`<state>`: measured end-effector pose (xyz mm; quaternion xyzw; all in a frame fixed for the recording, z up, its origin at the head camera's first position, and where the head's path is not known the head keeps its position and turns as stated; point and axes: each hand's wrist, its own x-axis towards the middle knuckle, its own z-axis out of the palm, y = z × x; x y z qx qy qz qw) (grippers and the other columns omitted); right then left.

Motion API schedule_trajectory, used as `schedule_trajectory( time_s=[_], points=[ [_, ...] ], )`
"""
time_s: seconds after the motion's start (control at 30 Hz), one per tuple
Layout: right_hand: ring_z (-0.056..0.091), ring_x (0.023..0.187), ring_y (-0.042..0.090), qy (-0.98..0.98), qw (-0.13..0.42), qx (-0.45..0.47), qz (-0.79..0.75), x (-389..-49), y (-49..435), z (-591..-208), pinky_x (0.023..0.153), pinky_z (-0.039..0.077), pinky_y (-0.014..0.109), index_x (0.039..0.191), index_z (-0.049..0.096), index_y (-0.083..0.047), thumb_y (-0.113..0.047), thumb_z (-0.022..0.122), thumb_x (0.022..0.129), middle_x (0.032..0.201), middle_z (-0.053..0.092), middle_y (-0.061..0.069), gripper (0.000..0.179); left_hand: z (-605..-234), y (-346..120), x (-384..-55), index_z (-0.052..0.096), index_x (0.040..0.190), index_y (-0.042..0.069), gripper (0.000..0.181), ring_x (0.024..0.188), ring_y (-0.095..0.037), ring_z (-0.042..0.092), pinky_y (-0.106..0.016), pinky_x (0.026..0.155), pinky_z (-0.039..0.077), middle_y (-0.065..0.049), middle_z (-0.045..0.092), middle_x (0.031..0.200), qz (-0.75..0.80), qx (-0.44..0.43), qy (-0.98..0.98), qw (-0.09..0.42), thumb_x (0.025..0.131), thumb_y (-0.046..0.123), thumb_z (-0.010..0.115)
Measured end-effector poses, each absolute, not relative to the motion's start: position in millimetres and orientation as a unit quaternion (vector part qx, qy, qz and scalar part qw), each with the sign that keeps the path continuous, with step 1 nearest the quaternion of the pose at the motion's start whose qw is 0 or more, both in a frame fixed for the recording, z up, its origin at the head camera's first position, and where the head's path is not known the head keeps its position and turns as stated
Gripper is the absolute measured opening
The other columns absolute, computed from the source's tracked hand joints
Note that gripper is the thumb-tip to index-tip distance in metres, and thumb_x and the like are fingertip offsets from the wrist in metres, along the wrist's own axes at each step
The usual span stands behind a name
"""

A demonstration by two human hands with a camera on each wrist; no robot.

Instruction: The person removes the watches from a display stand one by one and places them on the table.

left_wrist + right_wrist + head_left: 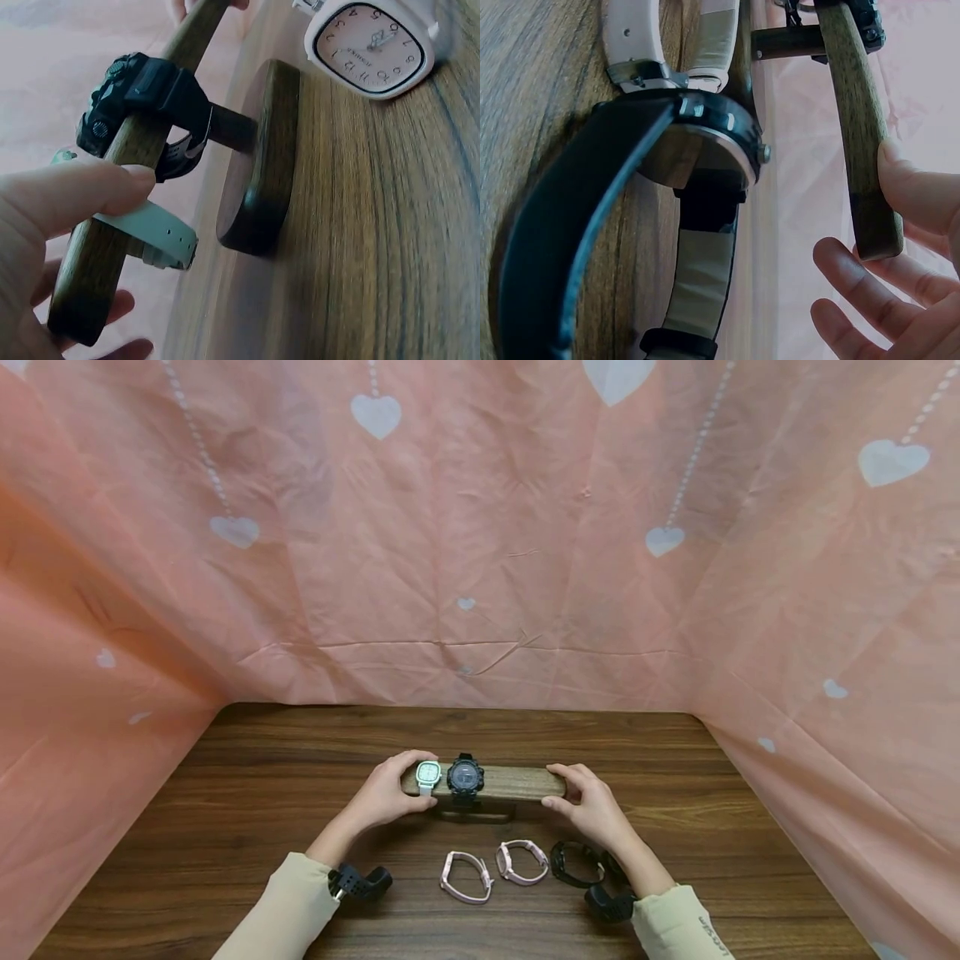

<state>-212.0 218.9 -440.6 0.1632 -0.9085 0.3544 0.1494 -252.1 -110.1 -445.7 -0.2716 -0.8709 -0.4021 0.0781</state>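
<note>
left hand first: from my far-off seat i can see it gripping the left end of the wooden bar, thumb on the near side, fingers round the far side. right hand has the other end, pinched between thumb and fingertips. so that's 2 hands on 1 bar, which lies crosswise between them, raised over the table on its dark base. riding on it, 2 watches: a mint watch right beside the left hand, its light strap close by the thumb in my left wrist feed, and a chunky black watch just to its right. nearer the person, down on the tabletop, i've got the left pink watch, the right pink watch, then a dark watch just beside it, toward the right forearm. behind it all, pale hearts dot the pink curtain.
</note>
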Motion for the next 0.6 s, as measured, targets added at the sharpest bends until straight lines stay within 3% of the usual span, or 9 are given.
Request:
schedule_trajectory(
  time_s=[0.17,0.33,0.6],
  points=[
    [0.048,0.072,0.023,-0.908,0.148,0.165,0.356,-212,219,-440,0.061,0.037,0.027,0.115,0.063,-0.004,-0.011,0.08,0.072,0.089,0.054,0.002,0.047,-448,-115,-255,0.058,0.117,0.019,0.056,0.095,-0.016,0.057,-0.035,0.08,0.045,-0.002,0.061,0.115,-0.417,-0.266,-0.867,0.057,0.067,0.017,0.083],
    [0.049,0.072,0.026,-0.906,0.148,0.168,0.358,-212,218,-439,0.061,0.037,0.027,0.115,0.063,-0.002,-0.01,0.08,0.072,0.089,0.054,0.003,0.047,-450,-120,-258,0.057,0.114,0.023,0.055,0.088,-0.013,0.056,-0.033,0.078,0.045,0.002,0.061,0.104,-0.436,-0.254,-0.862,0.039,0.066,0.017,0.083],
    [0.048,0.071,0.024,-0.905,0.151,0.17,0.36,-213,216,-441,0.06,0.037,0.026,0.115,0.063,-0.002,-0.01,0.08,0.071,0.089,0.054,0.003,0.047,-453,-126,-258,0.057,0.116,0.017,0.054,0.089,-0.013,0.056,-0.033,0.078,0.045,0.002,0.06,0.102,-0.454,-0.26,-0.851,0.045,0.068,0.014,0.082]
  ],
)
